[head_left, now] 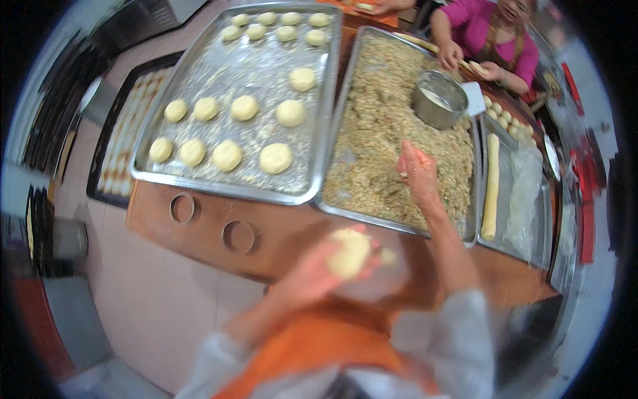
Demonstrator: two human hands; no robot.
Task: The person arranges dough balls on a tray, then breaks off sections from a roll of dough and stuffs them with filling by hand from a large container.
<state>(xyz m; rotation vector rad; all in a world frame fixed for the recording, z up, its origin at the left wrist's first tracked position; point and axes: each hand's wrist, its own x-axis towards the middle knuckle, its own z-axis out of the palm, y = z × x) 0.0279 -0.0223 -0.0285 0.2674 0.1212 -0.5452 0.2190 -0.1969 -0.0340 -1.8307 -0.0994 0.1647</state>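
Observation:
Near the lower middle, my left hand (pixel 332 263) cups a pale, flattened piece of dough (pixel 349 251), slightly blurred. My right hand (pixel 417 174) is over the tray of crumbly grain-flecked filling (pixel 362 106), fingers curled, with small pale bits at the fingertips; what they hold is unclear. Above it, a metal pot (pixel 435 106) with a white scraper (pixel 474 96) beside it sits in the filling. To the left, a large floured tray (pixel 219 186) bears several round dough pieces (pixel 226 155).
Two metal rings (pixel 238 237) lie on the wooden table (pixel 166 233). A dark baking tray (pixel 106 179) is at left. At right are a long dough roll (pixel 492 186), plastic sheet (pixel 524 193) and small dough balls (pixel 505 120). Two co-workers (pixel 485 36) handle dough across the table.

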